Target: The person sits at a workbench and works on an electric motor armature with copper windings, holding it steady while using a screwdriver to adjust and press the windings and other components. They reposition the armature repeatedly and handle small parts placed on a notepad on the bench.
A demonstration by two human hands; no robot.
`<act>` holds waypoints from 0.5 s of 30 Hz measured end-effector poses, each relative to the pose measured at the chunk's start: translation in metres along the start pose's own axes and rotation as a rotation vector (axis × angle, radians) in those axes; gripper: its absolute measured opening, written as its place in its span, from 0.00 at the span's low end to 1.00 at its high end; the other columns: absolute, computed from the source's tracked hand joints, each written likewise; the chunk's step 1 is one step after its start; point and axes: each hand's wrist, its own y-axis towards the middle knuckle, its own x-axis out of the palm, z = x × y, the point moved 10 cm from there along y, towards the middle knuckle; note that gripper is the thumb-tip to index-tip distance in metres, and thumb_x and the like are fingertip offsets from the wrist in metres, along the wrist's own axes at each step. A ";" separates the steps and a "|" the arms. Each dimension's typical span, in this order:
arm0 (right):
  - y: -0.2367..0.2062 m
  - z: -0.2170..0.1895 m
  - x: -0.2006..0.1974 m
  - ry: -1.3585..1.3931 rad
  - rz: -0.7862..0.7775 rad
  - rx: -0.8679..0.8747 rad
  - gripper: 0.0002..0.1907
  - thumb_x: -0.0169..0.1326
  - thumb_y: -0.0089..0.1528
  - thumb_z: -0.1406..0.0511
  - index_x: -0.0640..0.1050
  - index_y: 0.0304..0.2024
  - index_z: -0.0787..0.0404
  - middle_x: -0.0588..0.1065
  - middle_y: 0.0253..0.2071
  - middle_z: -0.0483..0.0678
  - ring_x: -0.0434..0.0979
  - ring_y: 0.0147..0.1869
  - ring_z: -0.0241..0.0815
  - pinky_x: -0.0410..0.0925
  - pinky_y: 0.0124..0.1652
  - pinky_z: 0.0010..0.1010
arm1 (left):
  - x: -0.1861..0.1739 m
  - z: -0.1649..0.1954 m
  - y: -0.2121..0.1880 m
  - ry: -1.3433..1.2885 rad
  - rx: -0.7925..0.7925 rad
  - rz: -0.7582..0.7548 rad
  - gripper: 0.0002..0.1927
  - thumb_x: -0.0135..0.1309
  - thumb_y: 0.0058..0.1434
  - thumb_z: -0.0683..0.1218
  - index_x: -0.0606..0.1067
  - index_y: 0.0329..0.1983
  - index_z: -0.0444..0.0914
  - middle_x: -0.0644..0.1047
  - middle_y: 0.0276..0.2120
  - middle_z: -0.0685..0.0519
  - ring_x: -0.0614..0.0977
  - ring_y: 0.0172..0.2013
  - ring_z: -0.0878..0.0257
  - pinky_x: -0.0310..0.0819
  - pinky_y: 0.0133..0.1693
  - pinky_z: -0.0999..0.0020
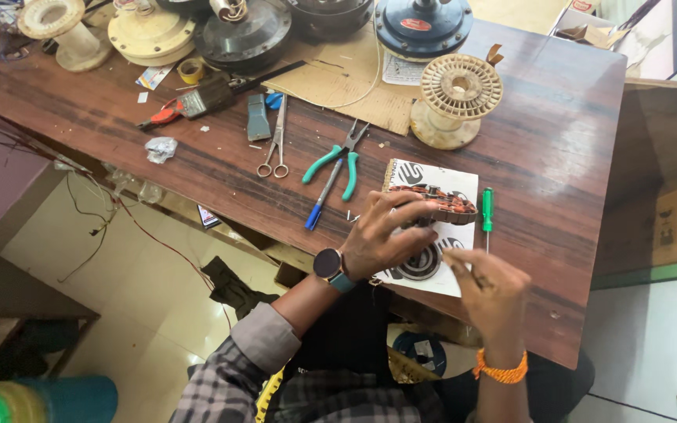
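Both hands (pixel 432 258) pinching a copper-wound stator (pixel 436 205) over white paper (pixel 448 182) on dark wooden bench (pixel 558 141).

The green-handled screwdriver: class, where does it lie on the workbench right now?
In the head view, the green-handled screwdriver lies on the wooden table, right of the printed sheet and wound stator that the left hand grips, just beyond the right hand.
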 end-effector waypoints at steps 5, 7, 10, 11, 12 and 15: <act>0.029 -0.038 -0.012 -0.064 0.069 -0.098 0.06 0.65 0.63 0.66 0.84 0.42 0.59 0.66 0.18 0.40 0.58 0.22 0.28 0.53 0.25 0.27 | -0.022 -0.015 -0.005 -0.060 -0.182 0.070 0.11 0.65 0.65 0.43 0.72 0.35 0.39 0.71 0.64 0.47 0.77 0.57 0.58 0.74 0.54 0.61; 0.042 -0.046 -0.005 -0.032 0.035 -0.082 0.07 0.65 0.63 0.67 0.83 0.42 0.61 0.64 0.18 0.43 0.57 0.22 0.29 0.53 0.25 0.27 | -0.032 -0.008 -0.005 -0.028 -0.131 0.125 0.09 0.66 0.63 0.45 0.76 0.38 0.40 0.69 0.62 0.50 0.77 0.57 0.56 0.74 0.54 0.59; 0.060 -0.058 0.010 -0.001 -0.001 -0.109 0.06 0.64 0.63 0.68 0.83 0.42 0.62 0.65 0.19 0.43 0.58 0.22 0.29 0.54 0.25 0.26 | -0.036 -0.012 -0.006 -0.010 -0.116 0.141 0.12 0.69 0.60 0.49 0.77 0.39 0.42 0.69 0.60 0.52 0.77 0.56 0.56 0.74 0.53 0.59; 0.064 -0.061 0.014 0.008 -0.012 -0.124 0.06 0.64 0.63 0.68 0.82 0.42 0.63 0.66 0.19 0.42 0.58 0.22 0.28 0.55 0.24 0.25 | -0.034 -0.015 -0.007 -0.009 -0.124 0.133 0.13 0.69 0.59 0.50 0.77 0.40 0.43 0.68 0.59 0.52 0.78 0.56 0.57 0.74 0.53 0.59; 0.068 -0.061 0.017 0.000 -0.022 -0.107 0.06 0.64 0.63 0.68 0.83 0.41 0.63 0.65 0.18 0.42 0.57 0.22 0.29 0.54 0.24 0.26 | -0.034 -0.021 -0.008 -0.057 -0.157 0.142 0.16 0.69 0.59 0.52 0.75 0.41 0.43 0.68 0.60 0.52 0.78 0.56 0.57 0.75 0.54 0.60; 0.075 -0.057 0.029 -0.018 -0.074 -0.038 0.07 0.65 0.62 0.67 0.84 0.41 0.63 0.62 0.17 0.43 0.55 0.21 0.29 0.52 0.23 0.28 | -0.032 -0.039 -0.015 -0.161 -0.224 0.160 0.22 0.69 0.59 0.54 0.71 0.47 0.43 0.67 0.62 0.51 0.78 0.57 0.60 0.76 0.57 0.60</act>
